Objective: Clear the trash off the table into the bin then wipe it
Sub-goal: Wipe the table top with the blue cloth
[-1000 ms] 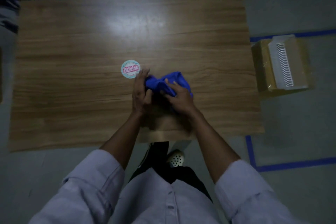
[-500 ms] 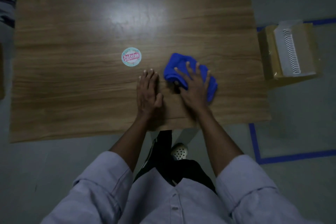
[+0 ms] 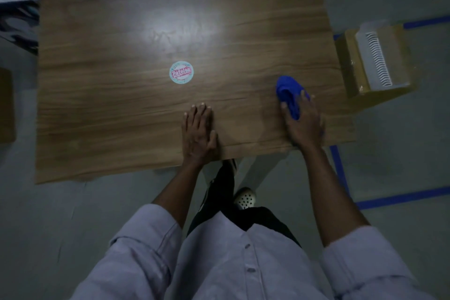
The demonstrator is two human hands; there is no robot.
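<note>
Cloth [image 3: 288, 95] has swept from mid-counter [image 3: 121, 105] to 4 o'clock under the spread right hand [image 3: 303, 122]; left hand [image 3: 198, 134] lies flat at 6 o'clock, so wiping is judged underway.

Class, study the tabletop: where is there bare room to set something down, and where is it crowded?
Free: the left half, left of the round sticker and left hand; also the far strip beyond the sticker. Crowded: the near right corner, where the right hand presses the blue cloth.
</note>
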